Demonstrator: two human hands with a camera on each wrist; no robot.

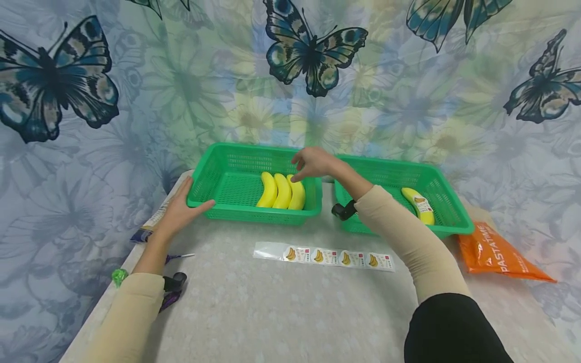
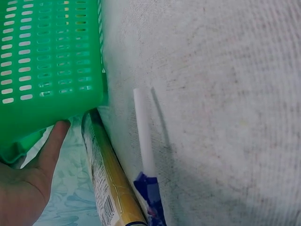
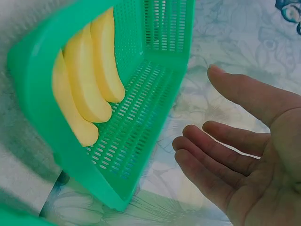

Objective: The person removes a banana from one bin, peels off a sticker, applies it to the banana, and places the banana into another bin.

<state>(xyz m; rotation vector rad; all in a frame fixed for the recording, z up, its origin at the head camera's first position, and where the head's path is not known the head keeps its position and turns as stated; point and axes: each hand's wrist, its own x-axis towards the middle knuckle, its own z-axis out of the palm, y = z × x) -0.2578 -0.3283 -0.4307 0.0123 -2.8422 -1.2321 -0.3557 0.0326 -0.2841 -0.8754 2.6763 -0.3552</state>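
Three yellow bananas point(image 1: 282, 191) lie side by side in the right half of the left green basket point(image 1: 254, 215). My left hand point(image 1: 183, 206) rests against that basket's left end, thumb at the front rim; the left wrist view shows its thumb at the green wall. Over the basket's right end hovers my right hand point(image 1: 313, 164), its fingers loosely bent with nothing in them. The right wrist view has that hand's palm point(image 3: 268, 188) beside the bananas point(image 3: 87, 80). In the right green basket point(image 1: 390, 169) lies one banana point(image 1: 419, 205) with a white label on it.
A strip of banana stickers point(image 1: 338, 256) lies on the table before the baskets. An orange pasta bag point(image 1: 501, 254) sits at the right. By my left forearm are a lollipop with a white stick point(image 2: 144, 132), a green-wrapped one point(image 1: 119, 277), and a yellowish packet point(image 2: 115, 179).
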